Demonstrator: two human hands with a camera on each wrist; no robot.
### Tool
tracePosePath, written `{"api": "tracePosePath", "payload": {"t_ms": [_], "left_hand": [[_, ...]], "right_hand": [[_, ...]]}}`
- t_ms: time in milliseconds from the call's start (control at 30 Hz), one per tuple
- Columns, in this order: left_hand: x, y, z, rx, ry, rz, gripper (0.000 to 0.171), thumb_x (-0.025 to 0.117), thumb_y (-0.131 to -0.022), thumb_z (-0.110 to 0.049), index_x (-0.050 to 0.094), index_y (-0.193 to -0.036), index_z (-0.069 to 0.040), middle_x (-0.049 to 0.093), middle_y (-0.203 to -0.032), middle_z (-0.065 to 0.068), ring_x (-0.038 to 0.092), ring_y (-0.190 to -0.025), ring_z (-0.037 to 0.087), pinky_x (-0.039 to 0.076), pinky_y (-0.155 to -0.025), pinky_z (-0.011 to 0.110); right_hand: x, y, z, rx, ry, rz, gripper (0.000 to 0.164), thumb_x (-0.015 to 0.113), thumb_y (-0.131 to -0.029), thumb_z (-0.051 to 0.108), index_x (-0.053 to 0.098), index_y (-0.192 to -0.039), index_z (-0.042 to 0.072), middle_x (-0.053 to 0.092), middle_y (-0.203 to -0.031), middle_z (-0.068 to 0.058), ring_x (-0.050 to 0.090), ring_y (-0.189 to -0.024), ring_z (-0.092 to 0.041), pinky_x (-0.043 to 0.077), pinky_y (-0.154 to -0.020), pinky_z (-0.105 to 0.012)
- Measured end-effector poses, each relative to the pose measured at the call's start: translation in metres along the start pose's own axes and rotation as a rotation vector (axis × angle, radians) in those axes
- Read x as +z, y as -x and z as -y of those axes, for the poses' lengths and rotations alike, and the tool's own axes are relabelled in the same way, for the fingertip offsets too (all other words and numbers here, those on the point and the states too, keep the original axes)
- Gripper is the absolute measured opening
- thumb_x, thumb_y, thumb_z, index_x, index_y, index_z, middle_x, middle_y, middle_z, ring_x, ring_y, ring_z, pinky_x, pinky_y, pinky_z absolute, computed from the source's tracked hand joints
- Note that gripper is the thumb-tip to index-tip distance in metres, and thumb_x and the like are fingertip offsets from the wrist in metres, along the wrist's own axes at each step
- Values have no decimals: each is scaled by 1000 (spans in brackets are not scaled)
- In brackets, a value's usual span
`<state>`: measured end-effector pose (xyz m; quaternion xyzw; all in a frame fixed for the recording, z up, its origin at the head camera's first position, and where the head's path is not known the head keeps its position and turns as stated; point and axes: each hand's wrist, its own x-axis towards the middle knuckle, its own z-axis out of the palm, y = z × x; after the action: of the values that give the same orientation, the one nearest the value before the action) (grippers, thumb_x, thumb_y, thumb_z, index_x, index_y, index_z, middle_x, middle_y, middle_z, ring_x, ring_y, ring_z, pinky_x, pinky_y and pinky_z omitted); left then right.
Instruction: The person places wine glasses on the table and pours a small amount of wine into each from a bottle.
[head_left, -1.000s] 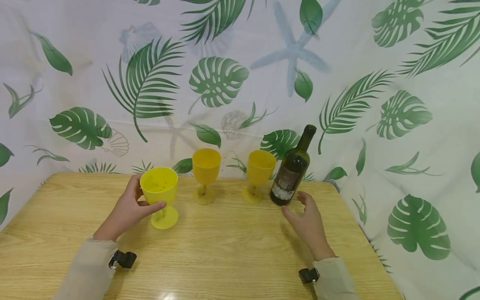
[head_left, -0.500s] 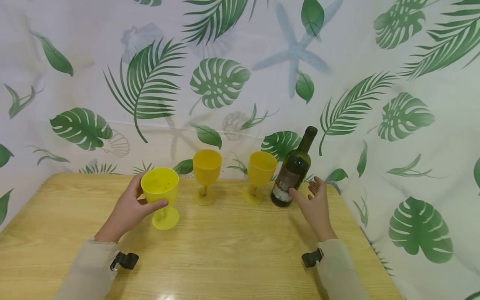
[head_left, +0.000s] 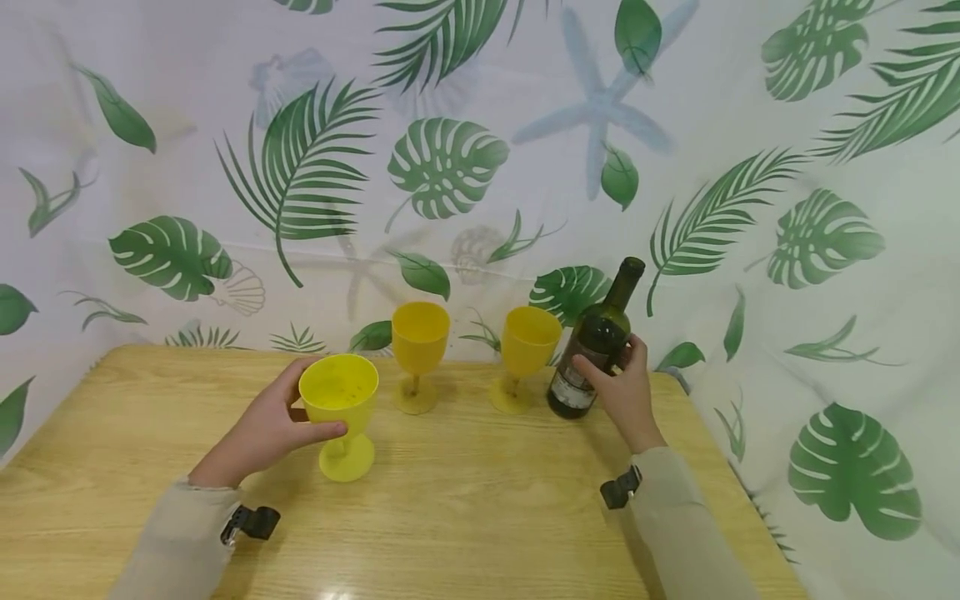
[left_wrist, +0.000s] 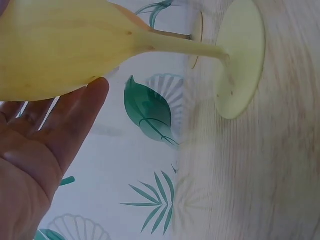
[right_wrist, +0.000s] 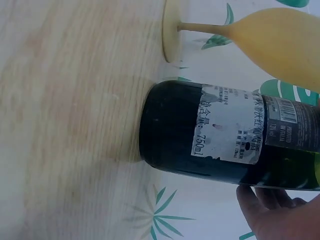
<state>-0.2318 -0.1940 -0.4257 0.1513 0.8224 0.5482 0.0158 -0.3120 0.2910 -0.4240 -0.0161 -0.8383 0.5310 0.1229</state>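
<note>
My left hand (head_left: 262, 425) holds a yellow goblet (head_left: 341, 400) by its bowl, thumb on the near side and fingers round the far side. In the left wrist view the goblet's round foot (left_wrist: 241, 60) stands at the wooden tabletop. My right hand (head_left: 626, 392) is round the body of a dark green wine bottle (head_left: 588, 354), its thumb on the label side and the fingers behind the glass. That bottle stands upright, its white back label (right_wrist: 230, 125) showing in the right wrist view.
Two more yellow goblets, a middle goblet (head_left: 420, 337) and a right goblet (head_left: 528, 342), stand along the table's back edge, the latter just left of the bottle. Behind the wooden table (head_left: 465, 500) hangs a leaf-patterned cloth (head_left: 450, 250).
My right hand has moved up from beside the bottle's base and come round its body. The left hand has shifted its goblet slightly rightward and nearer to me.
</note>
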Motion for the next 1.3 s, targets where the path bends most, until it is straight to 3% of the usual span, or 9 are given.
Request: {"api": "tracePosePath", "payload": {"t_ms": [167,400,533,1300], "left_hand": [[1,-1,2,16,18,14,89,89,-84,-27,37,-155,-16,52,-142,11,56,-122,34,57,-91,28],[2,-2,0,19,-64,1,90,89,-83,-33,38,-154,-16,54,-142,9,55,-124,33,54,-100,51],[2,-1,-3,27,-107,-2,89,90,-82,-35,40,-154,-15,55,-141,8,56,-123,32,50,-102,57],[-1,0,-4,43,-149,5,91,88,-83,-40,39,-156,-17,53,-146,9,57,-126,34,52,-103,56]], "right_hand": [[-1,-1,2,-13,34,-20,91,78,-92,43,27,-158,6,42,-154,-21,42,-141,-39,36,-118,-56],[-3,-2,-3,-45,75,-22,86,79,-91,45,35,-154,8,48,-150,-19,47,-137,-37,39,-115,-56],[-5,3,-3,-41,75,-14,86,79,-91,46,35,-154,8,48,-149,-18,47,-136,-36,39,-115,-56],[-14,36,-2,-56,70,33,84,80,-91,40,35,-154,8,48,-150,-17,46,-139,-34,40,-115,-56]]}}
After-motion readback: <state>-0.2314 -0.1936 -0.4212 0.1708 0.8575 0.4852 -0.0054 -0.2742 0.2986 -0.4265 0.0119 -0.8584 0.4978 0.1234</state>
